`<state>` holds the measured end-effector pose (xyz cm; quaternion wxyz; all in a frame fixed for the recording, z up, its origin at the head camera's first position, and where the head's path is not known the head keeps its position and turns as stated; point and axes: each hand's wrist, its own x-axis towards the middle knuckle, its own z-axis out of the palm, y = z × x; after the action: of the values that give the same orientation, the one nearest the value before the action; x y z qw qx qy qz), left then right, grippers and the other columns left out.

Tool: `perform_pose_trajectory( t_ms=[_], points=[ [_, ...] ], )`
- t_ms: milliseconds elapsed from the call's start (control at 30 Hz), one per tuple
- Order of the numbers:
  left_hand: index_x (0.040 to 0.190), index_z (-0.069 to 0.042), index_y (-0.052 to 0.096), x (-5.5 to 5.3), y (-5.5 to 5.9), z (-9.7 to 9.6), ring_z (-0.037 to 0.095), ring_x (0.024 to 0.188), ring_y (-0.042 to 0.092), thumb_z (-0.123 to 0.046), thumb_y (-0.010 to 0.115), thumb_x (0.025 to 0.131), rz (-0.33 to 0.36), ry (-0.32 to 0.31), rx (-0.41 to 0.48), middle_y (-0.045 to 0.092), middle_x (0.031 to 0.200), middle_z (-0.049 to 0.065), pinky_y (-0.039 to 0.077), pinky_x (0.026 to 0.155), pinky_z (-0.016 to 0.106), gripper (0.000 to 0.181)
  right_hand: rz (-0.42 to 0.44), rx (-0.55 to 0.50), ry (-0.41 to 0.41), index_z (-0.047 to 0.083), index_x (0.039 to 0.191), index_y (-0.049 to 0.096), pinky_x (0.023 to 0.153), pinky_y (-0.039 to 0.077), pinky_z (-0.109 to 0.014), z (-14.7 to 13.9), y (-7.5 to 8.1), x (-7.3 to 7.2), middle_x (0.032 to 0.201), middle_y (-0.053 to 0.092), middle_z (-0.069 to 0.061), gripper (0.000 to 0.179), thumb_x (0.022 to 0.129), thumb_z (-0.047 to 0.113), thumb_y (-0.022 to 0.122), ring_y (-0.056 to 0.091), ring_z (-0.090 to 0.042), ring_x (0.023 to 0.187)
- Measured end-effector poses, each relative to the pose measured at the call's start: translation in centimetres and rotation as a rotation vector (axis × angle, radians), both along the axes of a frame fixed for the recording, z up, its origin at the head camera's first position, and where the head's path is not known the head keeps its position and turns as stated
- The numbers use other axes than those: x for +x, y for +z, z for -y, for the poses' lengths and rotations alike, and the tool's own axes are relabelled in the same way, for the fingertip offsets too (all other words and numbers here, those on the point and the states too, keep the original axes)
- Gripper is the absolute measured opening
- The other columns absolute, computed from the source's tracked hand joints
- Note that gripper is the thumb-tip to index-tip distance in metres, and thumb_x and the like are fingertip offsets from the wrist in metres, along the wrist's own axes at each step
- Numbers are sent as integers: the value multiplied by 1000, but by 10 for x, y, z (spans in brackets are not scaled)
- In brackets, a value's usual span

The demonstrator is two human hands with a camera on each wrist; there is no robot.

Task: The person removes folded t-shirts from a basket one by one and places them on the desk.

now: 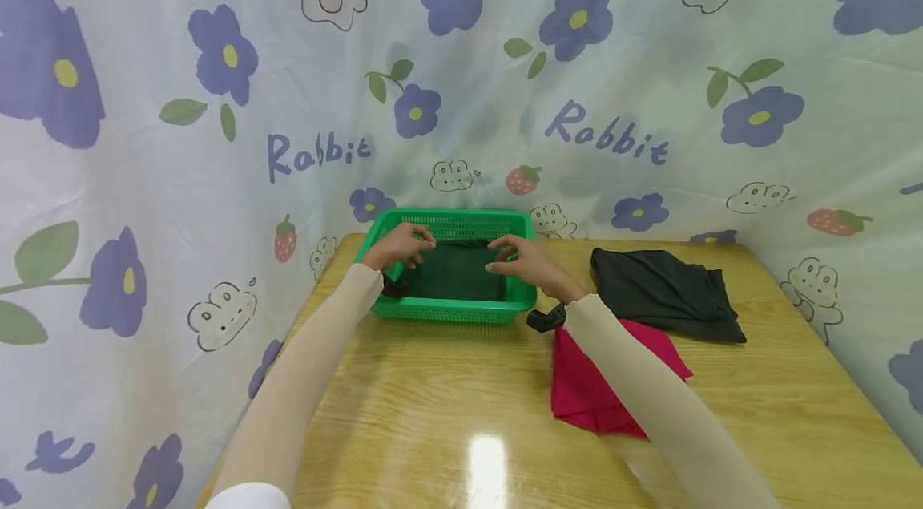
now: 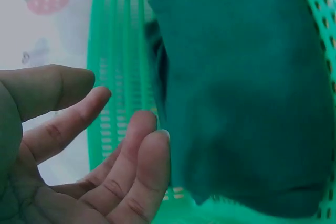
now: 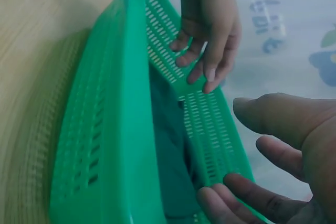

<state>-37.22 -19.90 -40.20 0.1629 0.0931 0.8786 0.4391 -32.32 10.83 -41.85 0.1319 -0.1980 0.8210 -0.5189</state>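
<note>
A dark folded garment [image 1: 454, 272] lies flat inside the green plastic basket [image 1: 447, 307] at the back of the table. Over the basket's left side hovers my left hand [image 1: 400, 246], fingers loosely bent with nothing between them. In the left wrist view its fingertips are right at the edge of the dark cloth [image 2: 241, 93]. My right hand [image 1: 534, 262] hangs over the basket's right side, thumb and fingers apart and holding nothing. The right wrist view shows both hands above the basket, with the cloth low inside it.
Right of the basket, a black folded garment [image 1: 667, 292] lies on the wooden table [image 1: 418, 397]. A red folded cloth [image 1: 598, 389] sits nearer the front, partly under my right forearm. A printed curtain [image 1: 490, 156] hangs behind the table and along its left side.
</note>
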Motion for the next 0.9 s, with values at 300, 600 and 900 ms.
perform_pose_trajectory(
  t_ms=[300, 600, 900],
  points=[
    [148, 3, 45, -10, -3, 14, 45, 136, 42, -20, 52, 109, 119, 8, -53, 40, 154, 24, 46, 103, 59, 46, 6, 103, -57, 14, 141, 57, 99, 48, -54, 37, -9, -12, 135, 56, -19, 49, 97, 26, 76, 56, -34, 120],
    [156, -2, 36, -13, -11, 20, 45, 143, 34, -24, 50, 110, 219, -39, -162, 19, 164, 25, 47, 96, 58, 53, 35, 260, -181, 6, 145, 53, 104, 44, -55, 55, -29, -21, 154, 37, -26, 59, 94, 23, 78, 36, -44, 141],
    [152, -4, 45, -21, -28, 20, 39, 120, 46, -25, 50, 110, 179, -62, -190, 26, 163, 24, 45, 95, 52, 47, 129, 243, -214, 0, 152, 37, 104, 45, -55, 63, -37, -22, 151, 42, -29, 76, 93, 23, 78, 44, -46, 136]
  ],
)
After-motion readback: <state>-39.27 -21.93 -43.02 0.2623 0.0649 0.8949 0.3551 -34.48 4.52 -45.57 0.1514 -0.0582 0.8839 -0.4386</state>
